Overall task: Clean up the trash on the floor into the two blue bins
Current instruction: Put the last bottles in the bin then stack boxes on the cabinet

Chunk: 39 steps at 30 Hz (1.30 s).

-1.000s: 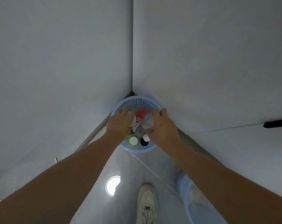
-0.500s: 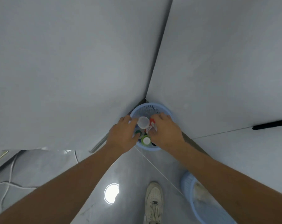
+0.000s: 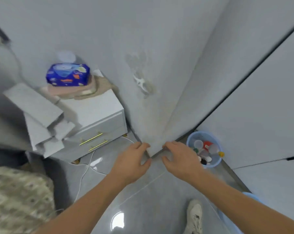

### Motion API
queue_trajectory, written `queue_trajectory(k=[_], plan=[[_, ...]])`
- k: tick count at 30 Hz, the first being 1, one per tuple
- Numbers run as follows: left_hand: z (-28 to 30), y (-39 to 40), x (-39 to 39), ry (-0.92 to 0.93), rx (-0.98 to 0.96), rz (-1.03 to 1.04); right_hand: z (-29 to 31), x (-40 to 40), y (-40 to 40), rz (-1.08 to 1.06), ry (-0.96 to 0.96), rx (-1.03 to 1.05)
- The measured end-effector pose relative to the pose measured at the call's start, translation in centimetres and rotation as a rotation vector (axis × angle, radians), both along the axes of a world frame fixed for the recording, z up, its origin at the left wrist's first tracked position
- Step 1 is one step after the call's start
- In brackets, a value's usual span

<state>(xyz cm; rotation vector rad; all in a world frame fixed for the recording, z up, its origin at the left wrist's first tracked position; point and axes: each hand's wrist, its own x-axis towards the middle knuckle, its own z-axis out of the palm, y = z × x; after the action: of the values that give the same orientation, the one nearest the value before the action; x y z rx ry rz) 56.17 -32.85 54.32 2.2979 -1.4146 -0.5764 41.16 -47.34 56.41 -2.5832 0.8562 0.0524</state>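
A round blue bin (image 3: 217, 163) stands on the floor in the corner at the right, holding several bottles and cups with white, red and green caps. My right hand (image 3: 180, 157) hovers just left of it, fingers spread and empty, partly covering the bin's near rim. My left hand (image 3: 131, 159) is further left, also empty with fingers apart, in front of the wall's corner edge. A second blue bin (image 3: 227, 218) shows at the bottom right, mostly hidden behind my right forearm.
A white nightstand (image 3: 95, 119) with gold handles stands at the left, with a blue wipes pack (image 3: 67, 74) on top. A white cable (image 3: 85, 169) trails across the grey tile floor. My white shoe (image 3: 194, 217) is at the bottom. Patterned bedding (image 3: 19, 200) fills the lower left.
Both hands have let go of the bottles and pulled back out of the bin. The view has swung left, bringing the nightstand and bedding into sight.
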Motion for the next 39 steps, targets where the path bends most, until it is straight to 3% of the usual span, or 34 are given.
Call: queue_trajectory(k=[7, 13, 17, 24, 29, 39], plan=[[5.3, 19.3, 12.8, -0.073, 0.030, 0.326, 4.7, 15.4, 14.9, 0.177, -0.068, 0.085], [4.3, 27.5, 21.3, -0.102, 0.069, 0.611, 3.7, 28.4, 20.9, 0.283, -0.127, 0.140], [0.3, 27.3, 25.7, -0.059, 0.139, 0.717, 1.2, 37.2, 21.8, 0.282, -0.143, 0.099], [-6.1, 22.7, 31.7, 0.041, 0.144, 0.890, -4.0, 47.9, 20.8, 0.341, 0.094, 0.038], [-8.4, 20.6, 32.5, 0.081, 0.125, 0.996, -6.6, 49.2, 20.2, 0.410, 0.113, 0.079], [-8.0, 16.7, 32.6, 0.035, 0.238, 1.146, -5.3, 46.2, 15.2, 0.477, 0.035, 0.025]])
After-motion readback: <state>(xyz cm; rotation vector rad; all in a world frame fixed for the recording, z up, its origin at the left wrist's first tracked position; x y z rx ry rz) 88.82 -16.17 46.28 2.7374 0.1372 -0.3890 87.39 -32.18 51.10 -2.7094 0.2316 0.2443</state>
